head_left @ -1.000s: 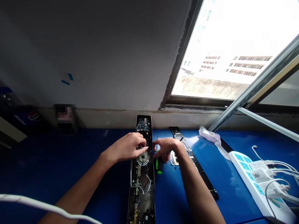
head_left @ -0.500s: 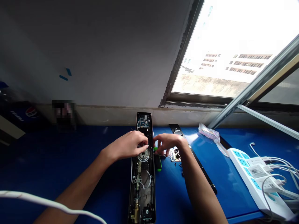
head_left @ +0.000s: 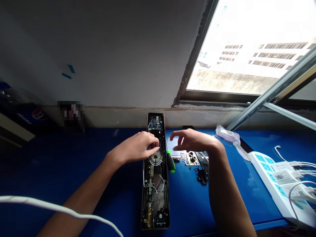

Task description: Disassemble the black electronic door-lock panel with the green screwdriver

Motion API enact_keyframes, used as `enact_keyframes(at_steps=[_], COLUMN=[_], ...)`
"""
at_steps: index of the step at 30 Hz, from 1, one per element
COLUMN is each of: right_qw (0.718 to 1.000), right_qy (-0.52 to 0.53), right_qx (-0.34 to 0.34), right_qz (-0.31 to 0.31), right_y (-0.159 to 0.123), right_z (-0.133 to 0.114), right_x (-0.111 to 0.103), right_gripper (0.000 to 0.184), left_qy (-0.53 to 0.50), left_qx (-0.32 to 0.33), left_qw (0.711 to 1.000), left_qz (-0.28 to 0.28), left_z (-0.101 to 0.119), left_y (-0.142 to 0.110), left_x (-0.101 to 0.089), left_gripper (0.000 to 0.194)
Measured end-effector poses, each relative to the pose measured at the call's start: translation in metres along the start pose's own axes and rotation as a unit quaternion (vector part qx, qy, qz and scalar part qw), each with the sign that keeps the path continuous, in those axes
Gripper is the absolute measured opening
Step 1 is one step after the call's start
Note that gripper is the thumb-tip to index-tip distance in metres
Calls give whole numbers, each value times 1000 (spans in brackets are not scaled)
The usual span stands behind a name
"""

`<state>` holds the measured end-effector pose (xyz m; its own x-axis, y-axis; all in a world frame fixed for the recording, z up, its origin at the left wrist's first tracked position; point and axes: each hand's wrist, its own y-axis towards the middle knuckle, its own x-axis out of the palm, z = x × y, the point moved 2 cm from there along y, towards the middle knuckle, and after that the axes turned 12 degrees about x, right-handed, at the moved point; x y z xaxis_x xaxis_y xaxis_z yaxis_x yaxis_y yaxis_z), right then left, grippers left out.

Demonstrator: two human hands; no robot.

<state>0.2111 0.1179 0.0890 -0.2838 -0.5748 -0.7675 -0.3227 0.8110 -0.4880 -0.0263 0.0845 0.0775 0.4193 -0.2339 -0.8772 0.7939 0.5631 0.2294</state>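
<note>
An open housing (head_left: 160, 198), long and narrow, is seen at the lower centre of the frame, laid lengthwise on the blue bench (head_left: 189, 205). It is dark inside, and a thin, lighter metallic rim is shown along its edges. At its far end a blue circuit board (head_left: 156, 125) is fitted, with small components and a pale connector. Nearer the middle, a round metal disc (head_left: 155, 158) with a pale curved band is set. Below the disc, metal fittings are lined up, and a white wire (head_left: 163, 185) is looped beside them. At the near end, a brass-coloured part (head_left: 149, 217) is mounted on the left and a black block (head_left: 161, 217) on the right.

The left hand (head_left: 138, 146) is placed over the housing, just above the disc, with its fingers bent inward; whether anything is held in its grip cannot be told, as the fingertips are partly hidden. The right hand (head_left: 194, 141) is held right of the housing, its grip open and empty, the fingers curved and parted.

Beside the housing's right edge, a green and black screwdriver (head_left: 171, 162) is laid. Farther right, small screws (head_left: 185, 162), a plate with dark round parts (head_left: 193, 158) and a black bracket (head_left: 202, 177) are scattered.
</note>
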Motion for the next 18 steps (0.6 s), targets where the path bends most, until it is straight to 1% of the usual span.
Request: enact_keyframes(at_steps=[2, 4, 6, 8, 12, 14, 16, 18], right_qw=[999, 998, 997, 995, 978, 970, 959, 957], right_qy=[-7, -9, -13, -22, -32, -35, -40, -42], right_qx=[-26, -42, -56, -66, -128, -157, -196, -198], right_qz=[32, 41, 48, 77, 164, 184, 200, 206], right_y=[-17, -31, -42, -48, -47, -41, -34, -25], right_z=[-4, -7, -11, -17, -34, -42, -46, -45], right_x=[-6, -8, -9, -8, -5, -2, 1, 2], right_gripper=[36, 38, 39, 33, 17, 13, 13, 15], left_qy=[-1, -1, -3, -5, -11, -14, -18, -23], left_qx=[-7, -13, -19, -21, -8, -8, -14, -22], left_qw=[1000, 1000, 1000, 1000, 1000, 1000, 1000, 999], left_qz=[-3, -8, -13, -14, -8, -6, -9, -15], left_z=[0, 1, 3, 5, 7, 6, 3, 0], left_y=[-1, -3, -4, -5, -4, -4, -3, -4], left_x=[-3, -5, -7, -7, -6, -6, -7, -7], left_gripper=[16, 15, 14, 14, 15, 16, 16, 16])
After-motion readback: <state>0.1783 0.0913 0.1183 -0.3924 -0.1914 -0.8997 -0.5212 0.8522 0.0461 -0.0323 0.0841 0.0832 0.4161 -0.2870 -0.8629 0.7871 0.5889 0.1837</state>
